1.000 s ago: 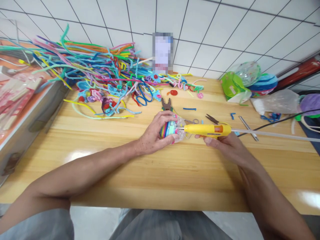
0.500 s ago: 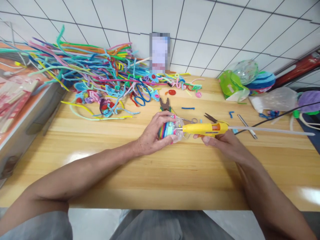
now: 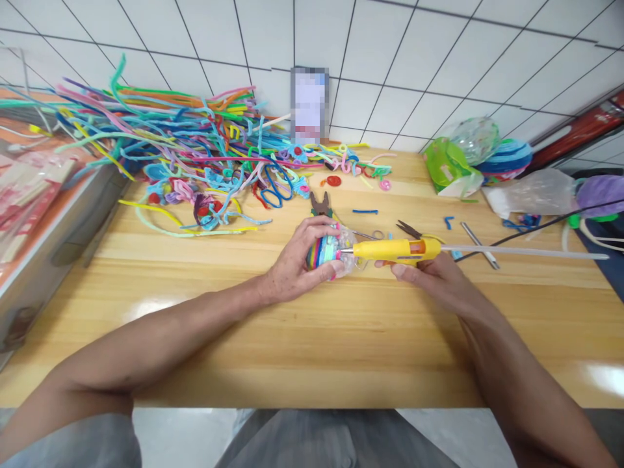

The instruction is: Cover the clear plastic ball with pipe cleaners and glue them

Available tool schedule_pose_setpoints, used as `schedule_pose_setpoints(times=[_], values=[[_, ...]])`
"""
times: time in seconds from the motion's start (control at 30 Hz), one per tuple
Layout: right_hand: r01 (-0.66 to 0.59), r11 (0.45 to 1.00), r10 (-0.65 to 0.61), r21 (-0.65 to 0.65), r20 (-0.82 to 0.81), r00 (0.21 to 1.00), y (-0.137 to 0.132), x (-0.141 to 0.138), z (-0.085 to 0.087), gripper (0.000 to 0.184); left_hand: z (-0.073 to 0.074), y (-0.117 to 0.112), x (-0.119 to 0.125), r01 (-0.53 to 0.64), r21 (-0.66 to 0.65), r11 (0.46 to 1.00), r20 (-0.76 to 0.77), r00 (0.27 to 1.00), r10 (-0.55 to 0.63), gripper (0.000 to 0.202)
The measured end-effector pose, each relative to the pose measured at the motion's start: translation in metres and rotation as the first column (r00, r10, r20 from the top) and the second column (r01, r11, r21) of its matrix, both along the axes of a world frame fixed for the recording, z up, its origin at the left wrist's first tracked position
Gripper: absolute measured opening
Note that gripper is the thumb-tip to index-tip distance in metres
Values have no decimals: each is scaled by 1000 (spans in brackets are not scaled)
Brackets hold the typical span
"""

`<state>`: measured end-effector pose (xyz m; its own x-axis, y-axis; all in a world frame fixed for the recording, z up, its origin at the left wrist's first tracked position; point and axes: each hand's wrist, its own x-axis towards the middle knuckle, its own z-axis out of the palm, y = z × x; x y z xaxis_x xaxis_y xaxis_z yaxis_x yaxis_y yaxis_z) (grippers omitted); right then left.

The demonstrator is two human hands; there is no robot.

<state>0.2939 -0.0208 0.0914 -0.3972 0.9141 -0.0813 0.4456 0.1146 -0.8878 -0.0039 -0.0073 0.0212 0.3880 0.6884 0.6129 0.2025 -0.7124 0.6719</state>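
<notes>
My left hand [image 3: 297, 263] is wrapped round a small clear plastic piece banded with coloured pipe cleaners [image 3: 327, 249], lying on its side above the table. Its clear end faces right, and my fingers and thumb hide part of it. In my right hand [image 3: 433, 276] is a yellow glue gun [image 3: 394, 250], pointing left. The metal nozzle meets or nearly meets the banded piece; I cannot tell whether it touches. A long clear glue stick [image 3: 526, 251] juts from the gun's back. Just beyond my left hand lie pliers [image 3: 320, 205], and scissors [image 3: 408, 229] lie behind the gun.
A large heap of pipe cleaners [image 3: 185, 140] covers the back left. A phone [image 3: 310, 107] leans on the tiled wall. A green packet [image 3: 448, 166] and a clear plastic bag [image 3: 536, 192] stand at the right. A silver pen-like tool [image 3: 480, 245] and black cable [image 3: 517, 237] lie nearer.
Both hands keep their holds, and the glue gun's nozzle stays at the banded piece. The whole view has shifted very slightly.
</notes>
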Motion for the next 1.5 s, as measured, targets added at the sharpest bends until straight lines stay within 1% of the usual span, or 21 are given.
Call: schedule_pose_setpoints(times=[0.17,0.4,0.7,0.87,1.1,1.23,1.37,1.5], values=[[14,1000,-14,-7,-11,1000,0,-2,1,42,1,1,-1,3,3,1000,-7,1000,-3,48],[-33,999,32,-17,-26,999,0,1,2,41,0,1,-2,3,-3,1000,-11,1000,-3,49],[-8,998,6,-66,-34,999,-1,0,3,39,0,1,-1,11,8,1000,-10,1000,-11,49],[-32,996,28,-87,-49,998,0,1,4,38,0,1,-3,20,1,1000,-25,999,-20,50],[-27,995,23,-91,-43,999,0,2,3,39,3,0,-3,13,-12,1000,-29,999,-13,47],[-6,996,2,-88,-44,999,-1,2,1,37,3,0,-3,17,-18,1000,-27,999,-18,47],[-12,996,7,-93,-53,999,-1,0,0,34,2,1,-3,10,-30,1000,-26,1000,-11,48],[5,998,-8,-67,-55,998,-1,-1,0,35,3,2,-3,16,-21,1000,-23,1000,-16,47]])
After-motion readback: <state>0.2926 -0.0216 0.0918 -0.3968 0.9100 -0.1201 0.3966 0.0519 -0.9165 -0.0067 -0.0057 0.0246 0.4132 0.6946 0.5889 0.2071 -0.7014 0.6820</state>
